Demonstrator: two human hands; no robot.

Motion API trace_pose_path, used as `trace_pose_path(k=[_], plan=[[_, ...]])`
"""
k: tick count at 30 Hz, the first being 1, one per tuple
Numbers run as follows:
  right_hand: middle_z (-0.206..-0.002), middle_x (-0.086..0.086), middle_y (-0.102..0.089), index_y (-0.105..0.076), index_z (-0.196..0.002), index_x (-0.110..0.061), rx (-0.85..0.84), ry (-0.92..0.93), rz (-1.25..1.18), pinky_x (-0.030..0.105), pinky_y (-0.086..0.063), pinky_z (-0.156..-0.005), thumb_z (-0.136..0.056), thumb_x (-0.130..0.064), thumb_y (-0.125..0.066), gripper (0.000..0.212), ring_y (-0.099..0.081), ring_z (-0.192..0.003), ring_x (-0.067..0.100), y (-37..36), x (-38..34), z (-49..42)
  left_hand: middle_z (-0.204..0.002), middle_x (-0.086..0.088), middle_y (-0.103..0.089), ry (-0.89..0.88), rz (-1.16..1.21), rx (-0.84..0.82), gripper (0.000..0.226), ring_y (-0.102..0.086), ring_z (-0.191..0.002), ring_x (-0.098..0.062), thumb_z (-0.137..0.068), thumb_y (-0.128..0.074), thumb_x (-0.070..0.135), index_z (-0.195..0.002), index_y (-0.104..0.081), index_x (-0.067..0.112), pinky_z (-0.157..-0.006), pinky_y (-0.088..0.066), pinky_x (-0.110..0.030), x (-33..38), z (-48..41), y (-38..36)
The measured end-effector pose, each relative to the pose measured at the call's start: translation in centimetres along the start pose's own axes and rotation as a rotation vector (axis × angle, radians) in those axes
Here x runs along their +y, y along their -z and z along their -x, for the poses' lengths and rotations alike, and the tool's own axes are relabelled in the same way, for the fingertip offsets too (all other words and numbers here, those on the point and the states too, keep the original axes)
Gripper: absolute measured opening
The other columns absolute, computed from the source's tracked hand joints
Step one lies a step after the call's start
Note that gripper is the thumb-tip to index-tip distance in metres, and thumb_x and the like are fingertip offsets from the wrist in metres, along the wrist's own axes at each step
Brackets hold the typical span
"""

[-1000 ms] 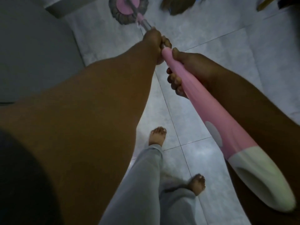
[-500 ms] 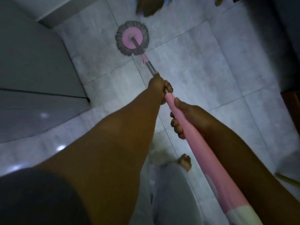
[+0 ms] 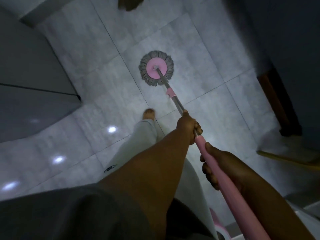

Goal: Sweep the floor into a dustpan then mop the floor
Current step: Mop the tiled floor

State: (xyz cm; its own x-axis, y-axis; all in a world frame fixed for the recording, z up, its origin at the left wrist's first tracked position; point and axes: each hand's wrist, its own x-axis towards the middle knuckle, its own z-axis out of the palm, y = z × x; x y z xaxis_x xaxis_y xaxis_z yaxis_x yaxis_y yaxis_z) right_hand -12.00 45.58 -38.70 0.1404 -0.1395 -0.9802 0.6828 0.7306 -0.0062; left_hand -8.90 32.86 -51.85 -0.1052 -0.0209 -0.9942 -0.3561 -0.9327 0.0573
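Nothing written can be read: no text, label, brand, number or sign. The only mark is a small dark mark point(image 3: 110, 168) on the pale grey trouser leg point(image 3: 138, 135), and it is too small and blurred to make out.

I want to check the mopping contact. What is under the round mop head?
The mop head lies flat on the grey tiled floor, close to a grout line. The tile patch directly beneath it is covered, so dirt there cannot be seen.
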Motion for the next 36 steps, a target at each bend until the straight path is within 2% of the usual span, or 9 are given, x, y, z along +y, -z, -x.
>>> trace_pose_path(k=[5,9,14,19,22,25,28,32,36], plan=[[-0.065,0.014,-0.057,-0.059,-0.097,-0.006,-0.041,-0.013,0.033,0.030,-0.046,-0.045,-0.083,-0.064,-0.057,0.060,-0.052,-0.045,0.024,0.2,-5.7,-2.5,-0.038,0.001,-0.036,-0.022,0.062,-0.009,0.058,-0.033,-0.026,-0.012,-0.100,-0.036,0.058,-0.064,-0.040,0.012,-0.035,-0.033,-0.013,5.3,-2.9,-1.4],[-0.063,0.012,-0.057,-0.061,-0.097,-0.007,-0.037,0.046,0.066,0.028,-0.046,-0.044,-0.076,-0.065,-0.061,0.062,-0.052,-0.044,0.022,-0.2,-14.2,-6.2,-0.035,0.000,-0.034,-0.110,0.104,-0.020,0.057,-0.032,-0.024,-0.013,-0.101,-0.036,0.056,-0.065,-0.040,0.012,-0.034,-0.033,-0.012,14.0,-6.4,-3.1],[-0.062,0.008,-0.059,-0.060,-0.101,-0.008,-0.049,0.147,0.107,0.026,-0.045,-0.043,-0.083,-0.065,-0.057,0.060,-0.053,-0.043,0.018,-0.8,-23.9,-10.7,-0.033,0.001,-0.036,-0.240,0.114,0.002,0.050,-0.035,-0.025,-0.013,-0.104,-0.033,0.051,-0.074,-0.042,0.012,-0.036,-0.035,-0.015,24.3,-9.7,-4.7],[-0.064,0.006,-0.058,-0.060,-0.098,-0.008,-0.095,0.176,0.096,0.027,-0.045,-0.045,-0.082,-0.067,-0.059,0.061,-0.052,-0.045,0.017,0.4,-27.0,-13.0,-0.036,0.001,-0.036,-0.259,0.121,0.037,0.049,-0.035,-0.026,-0.012,-0.104,-0.036,0.050,-0.075,-0.042,0.011,-0.034,-0.032,-0.013,27.2,-10.9,-6.3],[-0.060,0.006,-0.056,-0.057,-0.095,-0.005,-0.109,0.225,0.085,0.025,-0.044,-0.043,-0.088,-0.062,-0.056,0.057,-0.051,-0.043,0.015,1.8,-26.6,-12.8,-0.042,0.000,-0.037,-0.275,0.132,0.061,0.046,-0.034,-0.027,-0.011,-0.104,-0.037,0.049,-0.078,-0.041,0.011,-0.034,-0.031,-0.011,26.1,-10.4,-7.9],[-0.039,0.004,-0.048,-0.048,-0.081,0.001,-0.135,0.257,0.058,0.014,-0.036,-0.036,-0.104,-0.041,-0.042,0.048,-0.046,-0.030,0.005,4.0,-24.7,-11.7,-0.043,0.000,-0.038,-0.286,0.152,0.088,0.043,-0.035,-0.029,-0.012,-0.104,-0.038,0.048,-0.079,-0.042,0.013,-0.036,-0.032,-0.011,23.8,-9.5,-9.9],[-0.051,0.002,-0.054,-0.055,-0.086,-0.009,-0.110,0.247,0.161,0.021,-0.039,-0.036,-0.090,-0.062,-0.054,0.054,-0.049,-0.037,0.012,9.8,-20.8,-9.5,-0.043,0.000,-0.038,-0.282,0.110,0.077,0.045,-0.035,-0.029,-0.012,-0.103,-0.038,0.051,-0.078,-0.041,0.013,-0.035,-0.031,-0.012,17.7,-8.7,-13.7],[-0.062,0.008,-0.057,-0.058,-0.097,-0.008,-0.047,0.155,0.092,0.027,-0.044,-0.044,-0.085,-0.063,-0.058,0.057,-0.052,-0.045,0.018,18.4,-13.0,-4.6,-0.045,-0.001,-0.036,-0.181,0.131,0.009,0.050,-0.034,-0.026,-0.011,-0.103,-0.036,0.052,-0.072,-0.040,0.012,-0.033,-0.031,-0.012,6.3,-7.8,-19.3],[-0.067,0.010,-0.056,-0.058,-0.101,-0.010,-0.095,0.088,0.032,0.029,-0.046,-0.048,-0.072,-0.066,-0.063,0.063,-0.052,-0.048,0.020,24.2,-6.2,0.0,-0.039,0.001,-0.036,-0.098,0.120,-0.048,0.054,-0.034,-0.026,-0.011,-0.101,-0.038,0.055,-0.069,-0.041,0.013,-0.033,-0.033,-0.012,-2.4,-5.6,-23.6]])
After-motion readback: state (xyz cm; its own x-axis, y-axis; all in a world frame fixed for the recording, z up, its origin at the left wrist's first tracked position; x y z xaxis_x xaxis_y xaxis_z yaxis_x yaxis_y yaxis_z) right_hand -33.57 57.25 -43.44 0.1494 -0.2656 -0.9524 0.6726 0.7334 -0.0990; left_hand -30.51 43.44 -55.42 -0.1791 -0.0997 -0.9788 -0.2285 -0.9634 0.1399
